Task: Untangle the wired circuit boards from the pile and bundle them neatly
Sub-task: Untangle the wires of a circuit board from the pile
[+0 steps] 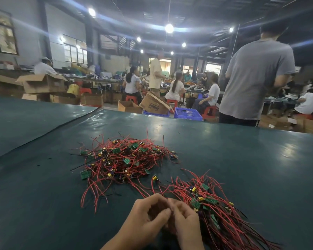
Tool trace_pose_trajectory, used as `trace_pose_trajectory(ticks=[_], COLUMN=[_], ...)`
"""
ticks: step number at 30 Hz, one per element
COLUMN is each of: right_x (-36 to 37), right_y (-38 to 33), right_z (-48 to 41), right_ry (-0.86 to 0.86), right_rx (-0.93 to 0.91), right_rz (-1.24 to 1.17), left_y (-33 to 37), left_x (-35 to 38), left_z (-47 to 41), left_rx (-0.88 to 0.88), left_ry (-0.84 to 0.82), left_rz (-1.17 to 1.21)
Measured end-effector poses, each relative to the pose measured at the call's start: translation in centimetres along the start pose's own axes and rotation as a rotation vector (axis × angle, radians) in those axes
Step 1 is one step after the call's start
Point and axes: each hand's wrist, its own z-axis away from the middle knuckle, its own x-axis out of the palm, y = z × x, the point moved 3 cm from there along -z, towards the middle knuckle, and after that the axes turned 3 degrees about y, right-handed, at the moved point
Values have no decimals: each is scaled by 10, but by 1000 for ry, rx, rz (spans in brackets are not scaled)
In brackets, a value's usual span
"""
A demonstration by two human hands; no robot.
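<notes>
The left hand (148, 213) and right hand (185, 219) touch, fingers curled, pinching thin red wires (159, 193). The messy pile (123, 159) sits further out on the green table (43, 177). The tidy bunch (215, 213) lies beside the right hand. A hard tug could snag loops and knot everything again.

- The worktop (242, 159) has a smooth dark green cover — shiny where light hits it.
- The wires (116, 165) have smooth red plastic coats.
- The boxes (43, 83) are dull brown cardboard.
- The basket (188, 114) is blue plastic — a mesh of little holes.
</notes>
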Motion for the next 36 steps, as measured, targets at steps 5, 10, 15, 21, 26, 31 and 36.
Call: trace_pose_trajectory(ticks=[5,10,15,21,26,31,36], right_x=[-3,-5,0,-4,-9,-14,-12], right_y=[2,0,0,3,1,-2,-3], right_z=[-3,-5,0,-2,-10,-13,-8], right_ry=[26,24,-32,63,114,165,207], right_rx=[-155,-326,-505,-490,-442,-488,-664], right_rz=[60,85,225,200,123,-15,-14], left_y=[-12,-24,-27,-30,-37,-50,-44], left_x=[-8,-9,-12,-18,-23,-40,-46], left_z=[-3,-5,-13,-13,-15,-17,-15], left_rx=[-95,-276,-533,-636,-633,-576,-433], left_ry=[76,91,223,369,427,571,510], left_rz=[-129,-227,263,444,549,370,-169])
